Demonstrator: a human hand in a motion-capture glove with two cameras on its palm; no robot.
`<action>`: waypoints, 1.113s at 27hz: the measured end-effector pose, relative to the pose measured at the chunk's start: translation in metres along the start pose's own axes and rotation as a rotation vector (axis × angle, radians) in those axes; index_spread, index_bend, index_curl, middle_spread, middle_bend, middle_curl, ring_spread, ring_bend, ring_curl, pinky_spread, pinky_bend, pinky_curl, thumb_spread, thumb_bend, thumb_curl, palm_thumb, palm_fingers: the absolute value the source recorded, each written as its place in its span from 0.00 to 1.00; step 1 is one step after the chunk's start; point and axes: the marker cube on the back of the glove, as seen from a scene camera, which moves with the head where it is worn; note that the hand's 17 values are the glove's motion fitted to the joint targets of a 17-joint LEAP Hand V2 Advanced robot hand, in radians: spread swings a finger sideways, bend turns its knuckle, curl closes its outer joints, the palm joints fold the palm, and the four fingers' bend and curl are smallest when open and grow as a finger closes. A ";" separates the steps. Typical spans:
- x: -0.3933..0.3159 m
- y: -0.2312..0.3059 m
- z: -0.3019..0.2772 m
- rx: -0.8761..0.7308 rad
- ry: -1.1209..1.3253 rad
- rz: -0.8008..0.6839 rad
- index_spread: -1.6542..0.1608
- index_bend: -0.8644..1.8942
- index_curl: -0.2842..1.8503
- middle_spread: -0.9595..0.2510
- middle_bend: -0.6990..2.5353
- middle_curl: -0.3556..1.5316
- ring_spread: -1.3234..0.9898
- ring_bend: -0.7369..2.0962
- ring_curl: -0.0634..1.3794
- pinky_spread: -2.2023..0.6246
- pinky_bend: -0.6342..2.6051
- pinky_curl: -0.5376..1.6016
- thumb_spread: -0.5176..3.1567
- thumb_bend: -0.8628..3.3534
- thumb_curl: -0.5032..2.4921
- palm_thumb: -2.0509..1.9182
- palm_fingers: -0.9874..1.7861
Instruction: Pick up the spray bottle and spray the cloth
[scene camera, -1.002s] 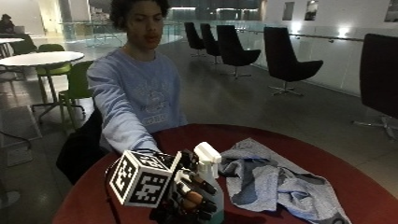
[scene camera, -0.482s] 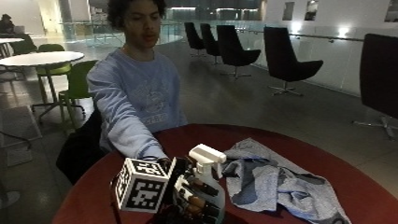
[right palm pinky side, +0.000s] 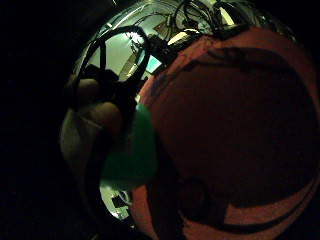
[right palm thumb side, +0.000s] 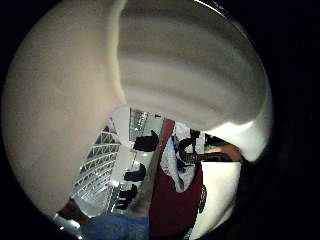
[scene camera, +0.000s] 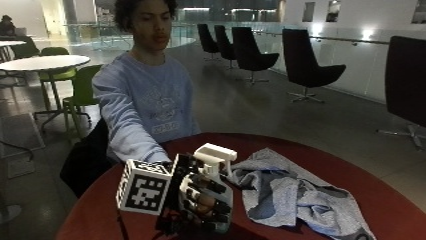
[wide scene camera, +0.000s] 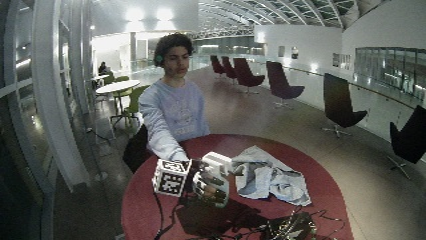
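Note:
My gloved right hand (scene camera: 200, 200) (wide scene camera: 210, 186) grips the spray bottle (scene camera: 214, 156) (wide scene camera: 217, 161), fingers curled round its body. Its white spray head points toward the blue-grey cloth (scene camera: 293, 192) (wide scene camera: 269, 176), which lies crumpled on the red round table (scene camera: 373, 200) just beside the nozzle. In the little finger side palm view the bottle's green body (right palm pinky side: 132, 155) sits against my fingers (right palm pinky side: 102, 117) above the red table (right palm pinky side: 235, 125). The thumb side palm view is mostly filled by the white spray head (right palm thumb side: 125, 75), with the cloth (right palm thumb side: 182, 160) beyond it.
A tangle of dark cables and gear (wide scene camera: 286, 227) lies at the table's near edge. The person sits behind the table (wide scene camera: 219, 215), sleeve (scene camera: 130, 135) reaching forward. Black chairs (scene camera: 306, 65) and a white table (scene camera: 40, 62) stand further off in the hall.
The hand and bottle have risen a little and shifted slightly toward the cloth. The cloth lies as before.

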 end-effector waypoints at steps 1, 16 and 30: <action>-0.003 0.000 -0.002 0.001 0.003 -0.015 0.73 0.36 0.27 0.74 0.28 0.40 0.55 0.43 0.28 0.85 0.29 0.41 0.41 0.21 0.32 0.75 0.70; -0.058 -0.006 -0.020 -0.164 0.139 -0.166 0.76 0.36 0.27 0.74 0.29 0.41 0.54 0.46 0.32 0.78 0.32 0.43 0.38 0.20 0.34 0.75 0.78; -0.087 0.001 0.011 -0.578 0.533 -0.210 0.77 0.36 0.28 0.74 0.30 0.42 0.54 0.47 0.32 0.76 0.32 0.43 0.37 0.20 0.35 0.75 0.78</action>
